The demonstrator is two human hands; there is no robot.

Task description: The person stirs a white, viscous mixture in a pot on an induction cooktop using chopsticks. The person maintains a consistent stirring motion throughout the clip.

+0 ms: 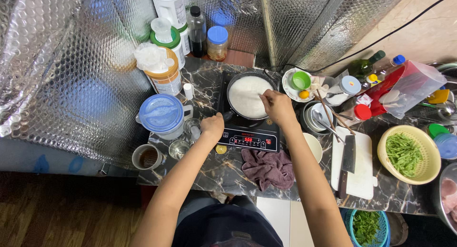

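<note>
Bright and evenly lit from overhead, with soft, short shadows under both forearms. Strong glare off the foil wall (71, 70) to the left of the left hand (212, 126), smearing into pale blue and white patches. Washed out white in the pan (247, 97) just beyond the right hand (278, 106). Sharp near both hands; bent and stretched toward the edges by a wide lens. Dim on the floor (57, 213) below the left arm.

pan (247, 97): round, dark, full of white batter, flat on the cooker, rim at 12 o'clock from the display
pan handle (227, 116): dark, points toward 7 o'clock, gripped by a hand
</note>
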